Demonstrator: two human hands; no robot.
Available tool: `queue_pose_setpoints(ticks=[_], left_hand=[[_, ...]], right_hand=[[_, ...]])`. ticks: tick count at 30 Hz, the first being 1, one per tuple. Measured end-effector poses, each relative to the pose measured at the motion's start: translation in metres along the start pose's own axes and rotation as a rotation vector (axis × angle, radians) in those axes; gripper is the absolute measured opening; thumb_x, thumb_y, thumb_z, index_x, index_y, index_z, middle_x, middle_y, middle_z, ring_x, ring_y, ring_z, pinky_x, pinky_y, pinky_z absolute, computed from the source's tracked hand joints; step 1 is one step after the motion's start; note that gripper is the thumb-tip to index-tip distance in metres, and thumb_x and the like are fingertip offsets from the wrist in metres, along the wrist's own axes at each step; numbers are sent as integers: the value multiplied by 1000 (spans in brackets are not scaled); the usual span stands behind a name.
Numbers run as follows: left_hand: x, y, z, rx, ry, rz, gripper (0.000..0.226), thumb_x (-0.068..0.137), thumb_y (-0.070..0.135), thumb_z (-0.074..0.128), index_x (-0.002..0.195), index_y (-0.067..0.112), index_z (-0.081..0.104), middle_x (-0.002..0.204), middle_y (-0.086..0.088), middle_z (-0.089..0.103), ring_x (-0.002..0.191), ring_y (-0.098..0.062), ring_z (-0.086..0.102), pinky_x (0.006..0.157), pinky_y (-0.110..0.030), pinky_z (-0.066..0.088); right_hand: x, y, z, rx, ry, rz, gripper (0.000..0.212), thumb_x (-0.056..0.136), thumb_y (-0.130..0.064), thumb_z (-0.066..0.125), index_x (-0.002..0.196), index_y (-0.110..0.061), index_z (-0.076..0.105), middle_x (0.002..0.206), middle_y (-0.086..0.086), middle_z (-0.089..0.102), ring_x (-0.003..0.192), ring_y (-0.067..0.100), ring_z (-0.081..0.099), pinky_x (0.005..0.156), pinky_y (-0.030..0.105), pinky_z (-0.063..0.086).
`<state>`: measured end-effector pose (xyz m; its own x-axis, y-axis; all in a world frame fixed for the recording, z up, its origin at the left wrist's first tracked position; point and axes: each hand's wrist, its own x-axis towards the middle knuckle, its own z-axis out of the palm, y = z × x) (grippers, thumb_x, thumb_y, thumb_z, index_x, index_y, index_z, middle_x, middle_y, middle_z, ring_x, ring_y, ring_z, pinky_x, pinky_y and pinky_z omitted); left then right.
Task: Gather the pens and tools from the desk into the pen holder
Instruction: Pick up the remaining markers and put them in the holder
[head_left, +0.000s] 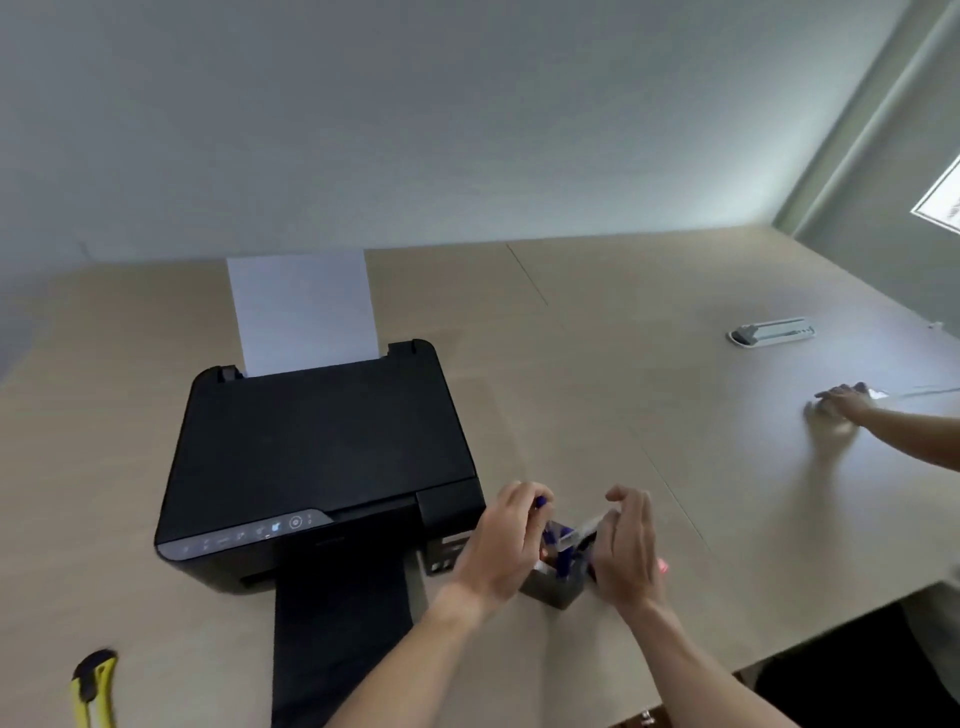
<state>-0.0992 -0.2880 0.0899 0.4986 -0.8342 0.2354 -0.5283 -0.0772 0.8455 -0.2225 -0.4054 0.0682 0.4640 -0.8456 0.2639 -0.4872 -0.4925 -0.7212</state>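
Note:
A dark grey pen holder stands on the desk just right of the printer, with blue pens and a white item sticking out of it. My left hand is curled around a blue pen at the holder's left side. To the holder's right, my right hand has its fingers spread and curved, with nothing seen in them. A small pink thing peeks out behind that hand. A yellow and black utility knife lies at the desk's near left corner.
A black printer with a sheet of paper upright in its feed sits left of the holder. A white power strip lies at the far right. Another person's hand rests on the desk at the right.

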Motion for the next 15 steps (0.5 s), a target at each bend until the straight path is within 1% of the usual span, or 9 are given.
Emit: queue_pose_setpoints(ticks=[2, 3, 4, 6, 8, 10, 11, 12, 15], left_hand=[[4, 1, 6, -1, -16, -24, 12, 102, 21, 49, 103, 17, 59, 99, 2, 57, 82, -6, 60, 69, -10, 46], [6, 1, 8, 17, -24, -28, 12, 103, 22, 48, 104, 17, 59, 100, 3, 57, 82, -6, 58, 69, -9, 45], [7, 0, 11, 46, -31, -32, 13, 103, 23, 47, 105, 18, 59, 101, 4, 57, 84, -5, 57, 71, -10, 46], [9, -4, 14, 98, -34, -44, 16, 103, 24, 47, 109, 18, 60, 106, 4, 58, 89, -5, 56, 79, -19, 49], [8, -8, 18, 128, -49, -63, 19, 103, 23, 47, 113, 17, 62, 109, 1, 60, 95, -10, 59, 84, -27, 51], [7, -12, 21, 165, -81, -72, 22, 103, 21, 46, 116, 16, 63, 111, -1, 63, 97, -13, 60, 84, -28, 51], [6, -15, 23, 179, -98, -74, 23, 103, 20, 46, 118, 16, 63, 111, -2, 63, 98, -14, 61, 84, -28, 51], [5, -17, 24, 189, -108, -74, 24, 103, 19, 45, 120, 16, 62, 111, -2, 64, 98, -15, 61, 84, -28, 51], [1, -21, 27, 168, -106, -80, 27, 102, 19, 46, 125, 16, 61, 111, -3, 64, 98, -16, 62, 84, -29, 52]], right_hand=[[-4, 5, 0, -62, -63, -42, 26, 83, -13, 32, 104, -7, 46, 100, 4, 47, 85, 18, 48, 75, 34, 43], [-6, 8, 0, -91, -96, -61, 28, 82, -16, 32, 105, -9, 46, 100, 3, 47, 86, 19, 49, 76, 36, 45], [-8, 9, -1, -117, -127, -73, 31, 82, -19, 30, 107, -9, 47, 101, 2, 48, 89, 20, 50, 79, 36, 46], [-13, 12, -1, -153, -168, -79, 39, 81, -23, 28, 110, -8, 49, 104, 5, 53, 95, 22, 52, 86, 35, 45], [-19, 12, -1, -149, -173, -44, 37, 81, -17, 33, 111, -6, 51, 105, 8, 57, 96, 21, 52, 89, 31, 42], [-23, 16, -1, -135, -152, 8, 35, 79, -4, 42, 112, -5, 53, 102, 4, 56, 89, 16, 50, 84, 14, 36], [-25, 18, -1, -131, -136, 32, 34, 78, 2, 45, 110, -6, 53, 100, 2, 55, 86, 14, 49, 81, 9, 34], [-26, 21, -1, -133, -116, 48, 34, 77, 6, 48, 107, -9, 53, 98, 0, 54, 84, 14, 48, 78, 7, 33], [-39, 26, -1, -119, -62, 114, 29, 78, 4, 58, 91, -20, 49, 89, -1, 55, 79, 17, 48, 67, 20, 35]])
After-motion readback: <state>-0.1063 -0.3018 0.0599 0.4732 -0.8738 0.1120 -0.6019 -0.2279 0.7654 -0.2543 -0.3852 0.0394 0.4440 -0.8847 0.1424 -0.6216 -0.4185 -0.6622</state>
